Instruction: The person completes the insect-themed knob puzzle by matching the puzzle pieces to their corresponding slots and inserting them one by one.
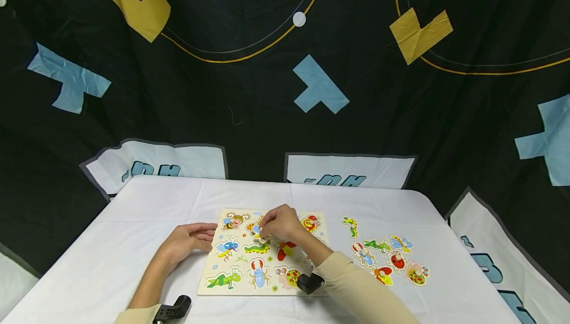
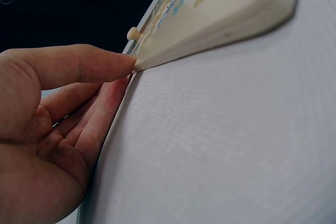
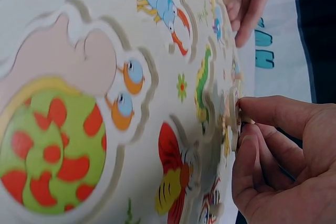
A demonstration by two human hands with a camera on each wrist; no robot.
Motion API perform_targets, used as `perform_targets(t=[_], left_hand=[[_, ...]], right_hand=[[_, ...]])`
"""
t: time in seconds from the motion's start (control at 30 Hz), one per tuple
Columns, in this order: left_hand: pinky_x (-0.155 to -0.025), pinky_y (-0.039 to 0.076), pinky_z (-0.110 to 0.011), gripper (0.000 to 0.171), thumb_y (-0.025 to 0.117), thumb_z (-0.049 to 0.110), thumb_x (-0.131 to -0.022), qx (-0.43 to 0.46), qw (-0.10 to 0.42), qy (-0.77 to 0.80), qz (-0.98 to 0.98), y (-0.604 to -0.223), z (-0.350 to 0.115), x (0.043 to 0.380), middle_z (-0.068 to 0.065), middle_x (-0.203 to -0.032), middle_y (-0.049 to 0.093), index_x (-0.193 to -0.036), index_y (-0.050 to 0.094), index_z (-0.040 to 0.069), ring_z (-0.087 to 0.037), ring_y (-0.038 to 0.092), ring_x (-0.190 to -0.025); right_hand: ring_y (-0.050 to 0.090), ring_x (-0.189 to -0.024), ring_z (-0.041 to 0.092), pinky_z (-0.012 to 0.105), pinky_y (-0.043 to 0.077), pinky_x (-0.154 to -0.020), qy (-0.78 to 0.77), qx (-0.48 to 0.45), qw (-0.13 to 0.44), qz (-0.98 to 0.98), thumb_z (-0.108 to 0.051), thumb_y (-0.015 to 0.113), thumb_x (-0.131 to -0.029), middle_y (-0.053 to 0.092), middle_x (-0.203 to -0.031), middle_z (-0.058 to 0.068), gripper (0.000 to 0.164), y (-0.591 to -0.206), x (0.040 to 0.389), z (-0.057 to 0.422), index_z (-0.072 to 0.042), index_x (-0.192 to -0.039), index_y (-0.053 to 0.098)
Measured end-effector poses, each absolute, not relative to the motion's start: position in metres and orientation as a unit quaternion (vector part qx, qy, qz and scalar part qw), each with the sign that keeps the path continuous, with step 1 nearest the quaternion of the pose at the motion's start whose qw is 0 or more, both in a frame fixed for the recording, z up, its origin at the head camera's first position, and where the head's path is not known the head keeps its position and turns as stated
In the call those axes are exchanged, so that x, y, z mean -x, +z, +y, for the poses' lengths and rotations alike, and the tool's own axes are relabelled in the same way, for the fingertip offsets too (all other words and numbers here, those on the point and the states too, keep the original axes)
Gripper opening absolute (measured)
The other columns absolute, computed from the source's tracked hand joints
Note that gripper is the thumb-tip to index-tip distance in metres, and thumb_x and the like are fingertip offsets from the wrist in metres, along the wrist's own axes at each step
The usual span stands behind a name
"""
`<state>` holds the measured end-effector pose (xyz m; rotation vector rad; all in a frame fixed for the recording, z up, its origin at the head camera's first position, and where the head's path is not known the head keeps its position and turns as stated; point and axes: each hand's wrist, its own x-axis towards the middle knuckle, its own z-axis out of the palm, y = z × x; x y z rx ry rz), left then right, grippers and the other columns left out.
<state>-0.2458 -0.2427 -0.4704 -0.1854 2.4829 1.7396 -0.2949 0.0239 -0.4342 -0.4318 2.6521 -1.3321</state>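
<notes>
A wooden insect puzzle board (image 1: 212, 258) lies flat, with cut-out recesses printed with bugs. Over its upper middle, my right hand (image 1: 282, 225) pinches a small puzzle piece (image 3: 234, 121) between thumb and fingers; the piece appears edge-on in the right wrist view, tilted against the board. Its picture is mostly hidden by the fingers. My left hand (image 1: 184, 245) rests at the board's left side, fingers extended. In the left wrist view, a fingertip (image 2: 123, 65) touches the board's edge, near a piece's wooden knob (image 2: 134, 34).
Several loose pieces lie right of the board, among them a caterpillar (image 1: 352, 226), a grasshopper (image 1: 377, 246), a ladybug (image 1: 397, 260) and a snail (image 1: 417, 274). A white cloth (image 1: 147, 235) covers the table. Behind it hangs a dark curtain (image 1: 249, 116).
</notes>
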Motion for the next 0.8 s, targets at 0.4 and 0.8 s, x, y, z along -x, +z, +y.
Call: perform_targets(t=[0.4,0.8], left_hand=[[-0.075,0.049,-0.024,0.062,0.078,-0.001,-0.064,0.063,0.051,0.578,0.812,-0.469,-0.242,0.244,-0.01,-0.103,0.069,-0.124,0.061,0.002,-0.018,0.065,-0.091],[-0.08,0.049,-0.029,0.063,0.078,0.001,-0.065,0.071,0.055,0.564,0.821,-0.467,-0.24,0.244,-0.008,-0.104,0.07,-0.125,0.061,0.003,-0.018,0.066,-0.092]], right_hand=[[0.053,-0.06,0.007,0.022,0.043,-0.053,-0.432,0.17,0.074,0.883,-0.009,0.084,-0.063,0.064,-0.06,-0.009,0.013,-0.438,0.286,-0.002,-0.014,-0.066,0.073],[0.052,-0.057,0.008,0.022,0.04,-0.051,-0.425,0.171,0.082,0.885,-0.009,0.084,-0.063,0.062,-0.056,-0.01,0.014,-0.439,0.275,-0.019,-0.017,-0.064,0.072]])
